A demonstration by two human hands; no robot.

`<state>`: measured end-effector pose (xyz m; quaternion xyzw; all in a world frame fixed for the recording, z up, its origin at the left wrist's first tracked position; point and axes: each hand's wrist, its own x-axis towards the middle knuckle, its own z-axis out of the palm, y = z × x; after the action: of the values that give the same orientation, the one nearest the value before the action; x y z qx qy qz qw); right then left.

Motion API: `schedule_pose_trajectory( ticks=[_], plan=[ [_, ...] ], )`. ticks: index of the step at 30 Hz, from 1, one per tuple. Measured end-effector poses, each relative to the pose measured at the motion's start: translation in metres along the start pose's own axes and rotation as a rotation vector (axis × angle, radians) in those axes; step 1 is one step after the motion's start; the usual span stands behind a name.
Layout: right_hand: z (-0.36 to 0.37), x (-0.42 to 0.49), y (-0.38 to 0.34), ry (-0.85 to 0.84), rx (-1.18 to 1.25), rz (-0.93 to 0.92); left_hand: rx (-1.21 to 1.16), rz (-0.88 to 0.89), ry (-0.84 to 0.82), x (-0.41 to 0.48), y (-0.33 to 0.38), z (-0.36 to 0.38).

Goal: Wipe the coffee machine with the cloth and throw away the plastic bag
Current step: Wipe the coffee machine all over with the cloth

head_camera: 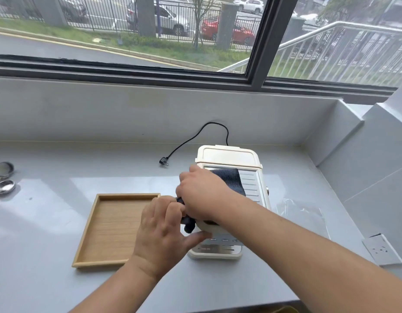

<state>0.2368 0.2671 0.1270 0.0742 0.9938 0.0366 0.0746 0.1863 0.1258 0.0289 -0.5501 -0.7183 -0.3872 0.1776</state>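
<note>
A cream-white coffee machine [227,155] stands on the grey counter, right of centre. A dark blue cloth [229,177] lies over its top and hangs down its left side. My right hand [202,190] presses on the cloth on top of the machine. My left hand [164,227] rests against the machine's left front, thumb on its front edge, fingers touching the hanging end of the cloth. A clear plastic bag [301,213] lies flat on the counter just right of the machine.
An empty wooden tray [91,231] sits left of the machine. The machine's black power cord [188,141] trails behind it, unplugged. Metal lids or filter parts [2,177] lie at the far left. A socket plate [381,249] lies at the right; the window wall runs behind.
</note>
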Motion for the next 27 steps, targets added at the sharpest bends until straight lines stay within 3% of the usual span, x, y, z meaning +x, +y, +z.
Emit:
schedule_pose_trajectory(
  ticks=[5, 10, 16, 21, 27],
  plan=[
    [0.002, -0.021, -0.019, -0.026, 0.035, -0.011, -0.047, 0.059, 0.0, 0.002, 0.002, -0.01],
    [0.017, -0.058, -0.035, 0.113, 0.06, 0.006, -0.178, 0.177, -0.152, 0.001, -0.011, -0.036],
    [0.061, -0.117, -0.046, 0.368, 0.042, -0.023, -0.193, 0.012, -0.178, 0.024, -0.009, -0.038],
    [0.093, -0.165, -0.03, 0.548, 0.057, 0.119, -0.135, -0.015, -0.424, 0.032, 0.011, -0.023],
    [0.113, -0.204, -0.007, 0.746, 0.343, 0.425, -0.082, -0.077, -0.445, 0.032, 0.028, -0.007]
  ],
)
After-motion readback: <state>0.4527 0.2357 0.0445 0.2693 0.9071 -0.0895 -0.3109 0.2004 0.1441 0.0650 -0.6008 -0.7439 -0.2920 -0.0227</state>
